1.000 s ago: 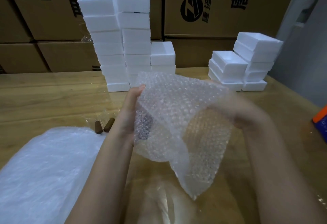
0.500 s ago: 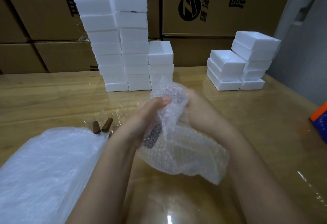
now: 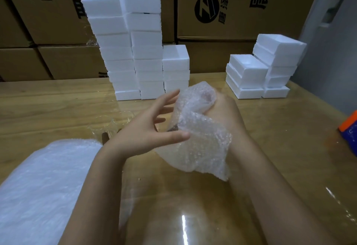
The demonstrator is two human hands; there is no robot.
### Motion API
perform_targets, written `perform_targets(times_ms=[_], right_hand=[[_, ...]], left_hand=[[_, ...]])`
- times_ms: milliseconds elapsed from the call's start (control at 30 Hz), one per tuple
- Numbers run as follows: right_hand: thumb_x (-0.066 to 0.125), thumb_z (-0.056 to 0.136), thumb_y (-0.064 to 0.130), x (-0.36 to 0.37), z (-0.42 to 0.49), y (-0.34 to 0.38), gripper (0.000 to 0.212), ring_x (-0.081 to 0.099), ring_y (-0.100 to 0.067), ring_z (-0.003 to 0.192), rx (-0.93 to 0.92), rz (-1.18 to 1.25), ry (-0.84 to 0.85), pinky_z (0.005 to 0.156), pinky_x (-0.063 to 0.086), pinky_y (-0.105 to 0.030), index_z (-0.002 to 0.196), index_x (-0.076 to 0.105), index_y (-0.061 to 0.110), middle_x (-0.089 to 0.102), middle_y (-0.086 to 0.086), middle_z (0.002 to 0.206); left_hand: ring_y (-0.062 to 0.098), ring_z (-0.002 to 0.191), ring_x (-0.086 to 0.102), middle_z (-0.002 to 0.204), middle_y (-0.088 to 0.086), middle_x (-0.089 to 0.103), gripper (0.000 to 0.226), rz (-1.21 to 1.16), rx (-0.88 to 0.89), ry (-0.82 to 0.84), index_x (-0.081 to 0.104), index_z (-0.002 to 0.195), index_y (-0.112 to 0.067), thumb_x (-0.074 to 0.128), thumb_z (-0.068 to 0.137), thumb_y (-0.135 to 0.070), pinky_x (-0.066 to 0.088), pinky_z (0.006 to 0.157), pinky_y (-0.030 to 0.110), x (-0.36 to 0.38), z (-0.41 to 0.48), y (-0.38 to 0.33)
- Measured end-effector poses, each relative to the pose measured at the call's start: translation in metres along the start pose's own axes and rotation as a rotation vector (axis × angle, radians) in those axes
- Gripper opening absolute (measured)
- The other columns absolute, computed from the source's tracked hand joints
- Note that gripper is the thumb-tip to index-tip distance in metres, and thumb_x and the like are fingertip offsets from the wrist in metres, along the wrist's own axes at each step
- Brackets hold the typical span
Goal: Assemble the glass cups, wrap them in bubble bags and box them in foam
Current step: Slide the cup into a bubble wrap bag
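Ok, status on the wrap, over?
Left hand open, thumb on bag. Right hand grips bag, bunched, dark part showing inside. Not boxed yet. Loose glasses left of it, foam boxes behind.

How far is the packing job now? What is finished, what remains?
Seemingly done: closed foam boxes stand stacked at the back. In hand: the right hand grips a bubble bag bunched round something dark; the left hand is open beside it. Left: boxing this bundle; clear glass cups sit unwrapped on the table, open foam trays on the right.
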State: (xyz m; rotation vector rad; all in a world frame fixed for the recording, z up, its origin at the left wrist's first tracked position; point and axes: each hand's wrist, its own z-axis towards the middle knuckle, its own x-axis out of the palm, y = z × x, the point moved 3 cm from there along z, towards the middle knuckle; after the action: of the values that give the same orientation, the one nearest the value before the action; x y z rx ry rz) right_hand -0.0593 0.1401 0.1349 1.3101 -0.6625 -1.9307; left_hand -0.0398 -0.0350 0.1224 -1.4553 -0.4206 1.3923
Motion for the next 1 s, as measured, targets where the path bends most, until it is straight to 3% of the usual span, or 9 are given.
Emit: perform_targets(times_ms=[100,167,267,333,500,633,767,867,1000], right_hand=[[0.059,0.079,0.038,0.009,-0.008,0.004,0.006,0.055,-0.004,0.065,0.031,0.015,0.058,0.051,0.037,-0.019,0.077,0.055,0.034,0.057,0.015,0.067],[0.049,0.093,0.033,0.017,-0.016,0.001,0.028,0.057,-0.008,0.057,0.073,0.204,0.053,0.05,0.042,-0.021,0.069,0.064,0.033,0.061,0.011,0.057],[0.048,0.096,0.017,0.029,-0.019,0.008,0.017,0.064,-0.021,0.076,0.014,0.126,0.011,0.064,0.053,-0.033,0.095,0.063,0.023,0.067,0.002,0.085],[0.051,0.093,0.015,0.031,-0.019,0.016,0.009,0.06,-0.02,0.078,-0.07,-0.127,-0.016,0.065,0.051,-0.037,0.102,0.05,0.017,0.06,0.001,0.095],[0.061,0.085,0.02,0.033,-0.026,0.029,0.026,0.045,-0.005,0.068,-0.21,-0.072,-0.001,0.053,0.03,-0.017,0.099,0.039,0.022,0.046,0.008,0.096],[0.058,0.085,0.041,0.032,-0.024,0.026,0.068,0.049,-0.008,0.116,-0.11,0.126,0.311,0.09,0.048,-0.031,0.143,0.024,0.031,0.034,0.014,0.142],[0.065,0.063,0.067,0.026,-0.029,0.025,0.101,0.036,0.003,0.129,-0.129,0.128,0.513,0.099,0.04,-0.027,0.14,0.0,0.057,0.019,0.028,0.149],[0.065,0.074,0.056,0.03,-0.025,0.023,0.089,0.044,-0.005,0.125,-0.102,0.147,0.337,0.097,0.045,-0.031,0.144,0.012,0.047,0.032,0.014,0.146],[0.056,0.089,0.037,0.029,-0.017,0.016,0.045,0.055,-0.01,0.104,-0.065,0.049,0.12,0.079,0.047,-0.027,0.132,0.044,0.028,0.052,0.009,0.126]], left_hand=[[-0.006,0.11,0.054,0.123,-0.03,0.054,0.081,0.034,0.016,-0.111,0.037,0.134,-0.052,0.065,0.06,-0.069,0.05,0.081,0.024,0.006,0.004,-0.003],[0.0,0.105,0.059,0.12,-0.022,0.058,0.077,-0.017,0.031,-0.184,0.043,0.137,-0.039,0.061,0.066,-0.064,0.051,0.077,0.028,0.01,0.006,-0.006],[0.001,0.113,0.056,0.126,-0.018,0.058,0.068,0.0,0.08,-0.258,0.046,0.137,-0.031,0.056,0.074,-0.054,0.051,0.091,0.03,0.006,0.004,-0.008],[0.003,0.114,0.056,0.129,-0.014,0.057,0.059,0.008,0.087,-0.317,0.047,0.136,-0.031,0.056,0.078,-0.037,0.051,0.093,0.03,0.004,0.003,-0.007],[-0.01,0.081,0.059,0.11,-0.016,0.063,0.059,-0.023,0.105,-0.534,0.06,0.116,-0.027,0.051,0.076,0.014,0.047,0.072,0.007,0.0,0.007,-0.005],[-0.014,0.075,0.058,0.086,-0.02,0.062,0.041,-0.102,0.098,-0.604,0.057,0.094,-0.034,0.061,0.081,0.005,0.044,0.064,0.005,-0.008,0.008,-0.001],[0.0,0.068,0.06,0.072,-0.014,0.062,0.019,-0.217,-0.017,-0.62,0.059,0.083,-0.029,0.067,0.079,-0.012,0.044,0.06,0.018,-0.011,0.01,0.011],[0.015,0.075,0.058,0.077,-0.007,0.059,0.013,-0.248,-0.058,-0.536,0.056,0.084,-0.021,0.067,0.077,-0.021,0.046,0.068,0.027,-0.006,0.015,0.01],[-0.003,0.061,0.06,0.076,-0.015,0.066,0.021,-0.21,-0.104,-0.341,0.06,0.098,-0.033,0.059,0.086,-0.016,0.043,0.05,0.01,0.004,0.012,0.003]])
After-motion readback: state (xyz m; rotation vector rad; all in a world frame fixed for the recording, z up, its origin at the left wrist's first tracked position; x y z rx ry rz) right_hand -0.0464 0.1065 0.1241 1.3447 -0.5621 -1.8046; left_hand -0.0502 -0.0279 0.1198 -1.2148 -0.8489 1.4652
